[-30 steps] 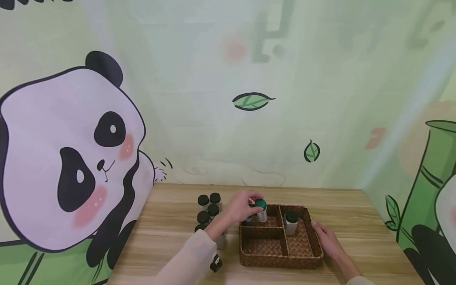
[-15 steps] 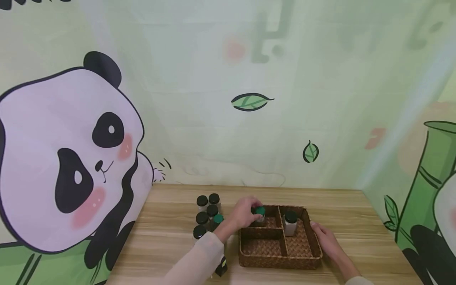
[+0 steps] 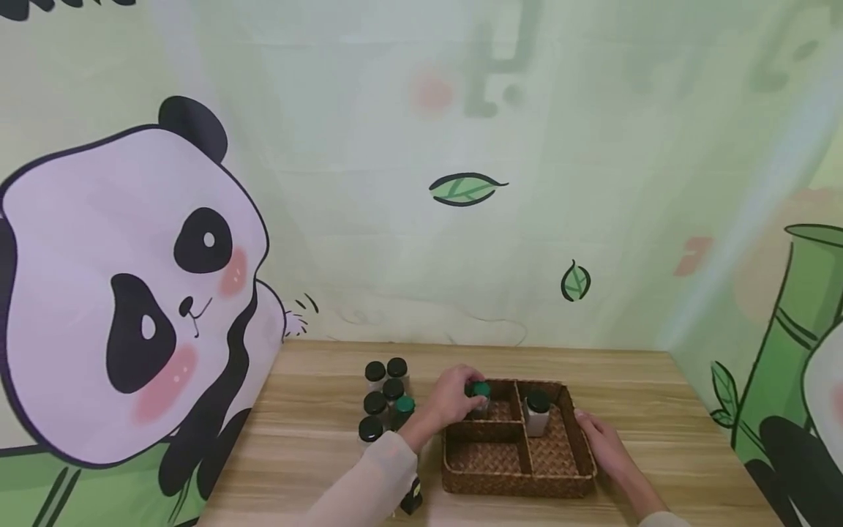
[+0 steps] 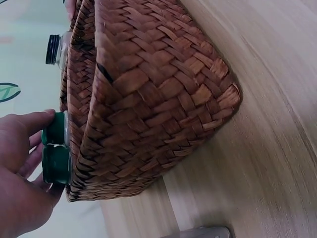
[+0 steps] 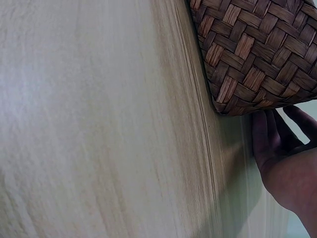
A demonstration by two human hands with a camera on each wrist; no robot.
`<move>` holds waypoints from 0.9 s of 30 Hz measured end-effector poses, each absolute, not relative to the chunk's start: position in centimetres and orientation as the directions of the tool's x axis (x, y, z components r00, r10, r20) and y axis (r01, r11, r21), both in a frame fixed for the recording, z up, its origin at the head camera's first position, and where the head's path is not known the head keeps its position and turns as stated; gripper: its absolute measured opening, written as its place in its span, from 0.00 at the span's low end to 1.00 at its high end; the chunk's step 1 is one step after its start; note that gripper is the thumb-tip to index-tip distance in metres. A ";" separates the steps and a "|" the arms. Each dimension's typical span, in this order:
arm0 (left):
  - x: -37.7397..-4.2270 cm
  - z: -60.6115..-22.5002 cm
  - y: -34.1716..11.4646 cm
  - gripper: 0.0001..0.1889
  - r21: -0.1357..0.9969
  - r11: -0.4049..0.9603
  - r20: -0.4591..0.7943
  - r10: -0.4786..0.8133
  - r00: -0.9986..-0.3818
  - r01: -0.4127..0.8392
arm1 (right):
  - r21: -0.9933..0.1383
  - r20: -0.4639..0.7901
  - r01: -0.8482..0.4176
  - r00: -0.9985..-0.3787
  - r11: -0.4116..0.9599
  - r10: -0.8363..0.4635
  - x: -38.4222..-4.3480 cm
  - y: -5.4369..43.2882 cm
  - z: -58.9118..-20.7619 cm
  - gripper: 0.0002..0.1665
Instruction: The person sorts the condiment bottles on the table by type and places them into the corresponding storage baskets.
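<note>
**Left hand (image 3: 451,399) pinching a green-lidded jar (image 3: 482,390), down in the tray**

So the left grip is narrow, thumb and fingers around that lid in the tray's back-left compartment, lower middle of the frame. A second ago the jar was up higher with its side showing; now it's sunk most of the way behind the rim. Looks to me like that one's basically placed, just not let go of.

The woven tray (image 3: 520,485) also has a black-lidded jar (image 3: 537,417) upright in its long right compartment. The right hand (image 3: 604,439) is against the outside wall on the right, fingers fairly straight, seemingly just steadying it. Over at lower left, more jars (image 3: 376,402) stand bunched on the surface (image 3: 323,468), mostly black lids plus one green.

Fun bit: the left wrist cam shows two green lids (image 4: 56,163) side by side; the head view only gives one clearly. Can't tell if the grip spans both. The right wrist cam shows the fingers low on the weave, while the head view mainly gets the thumb.
</note>
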State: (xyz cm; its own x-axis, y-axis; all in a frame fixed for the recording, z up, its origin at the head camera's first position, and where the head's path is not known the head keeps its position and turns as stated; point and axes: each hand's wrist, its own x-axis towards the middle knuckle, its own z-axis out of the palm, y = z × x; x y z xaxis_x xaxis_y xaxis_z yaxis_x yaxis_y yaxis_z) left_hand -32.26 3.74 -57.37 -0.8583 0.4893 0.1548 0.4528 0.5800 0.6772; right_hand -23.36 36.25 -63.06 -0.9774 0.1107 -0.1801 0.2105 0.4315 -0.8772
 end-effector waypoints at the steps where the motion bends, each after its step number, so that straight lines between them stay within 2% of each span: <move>1: -32.2 -57.4 3.8 0.17 0.678 0.580 0.154 0.489 -0.858 0.453 | -0.878 -0.183 0.213 -0.977 0.429 0.111 -23.4 36.3 -63.1 0.46; 8: -32.1 -56.6 3.7 0.23 0.693 0.579 0.109 0.504 -0.857 0.429 | -0.878 -0.169 0.202 -0.979 0.435 0.113 -23.3 36.6 -63.4 0.48; 13: -31.7 -55.2 1.8 0.28 0.721 0.563 0.080 0.511 -0.856 0.404 | -0.879 -0.156 0.192 -0.981 0.436 0.117 -23.3 36.5 -63.4 0.48; 20: -30.8 -52.1 -3.2 0.25 0.742 0.541 0.085 0.509 -0.857 0.395 | -0.889 -0.163 0.196 -0.980 0.414 0.113 -23.1 36.1 -63.1 0.47; 27: -29.9 -51.0 -8.1 0.22 0.650 0.584 0.136 0.540 -0.830 0.487 | -0.893 -0.183 0.212 -0.977 0.396 0.111 -23.0 36.1 -63.1 0.48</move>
State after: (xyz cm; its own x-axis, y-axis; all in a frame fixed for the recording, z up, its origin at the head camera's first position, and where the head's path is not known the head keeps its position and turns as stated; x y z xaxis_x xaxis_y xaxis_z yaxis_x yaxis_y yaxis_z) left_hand -29.87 -8.10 -50.99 -0.8303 0.5404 0.1362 0.4865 0.5838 0.6500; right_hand -22.96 36.14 -63.10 -0.9768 0.1114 -0.1828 0.2124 0.3964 -0.8932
